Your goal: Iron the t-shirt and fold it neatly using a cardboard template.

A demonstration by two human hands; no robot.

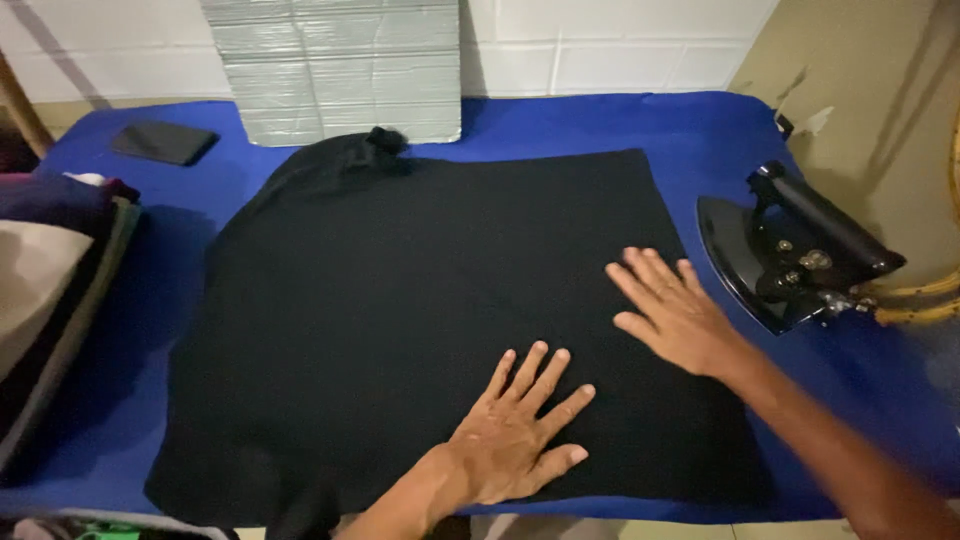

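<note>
1. Head view, left to right. Stack of folded clothes [45, 290] at 9 o'clock on the blue-covered table [700, 130], dark and pale layers, partly cut off by the frame edge.
2. Flat dark rectangular object [163, 142] at 10 o'clock on the blue cover, well apart from both hands; cannot tell what it is.
3. Grey panel [335, 65] with fold creases at 12 o'clock, leaning on the white block wall, its bottom edge touching the far end of the garment.
4. Black garment [400, 300] spread flat over the table centre; bunched lump at its far edge, 12 o'clock.
5. Left hand [520, 430] at 6 o'clock: palm down, fingers spread and pointing to 1 o'clock, pressed flat on the garment's near part. Nothing gripped.
6. Right hand [668, 312] at 4 o'clock: palm down, fingers extended and slightly spread, pointing to 11 o'clock, on the garment's right side near its edge. Slight blur; cannot tell whether it presses fully. Nothing gripped.
7. Hands are apart, right one farther from the body; garment lies under both and runs mostly to 9–12 o'clock of them.
8. Black iron [795, 245] at 3 o'clock, standing tilted on the blue cover, just beside the garment's right edge, near the right hand, not touching it.
</note>
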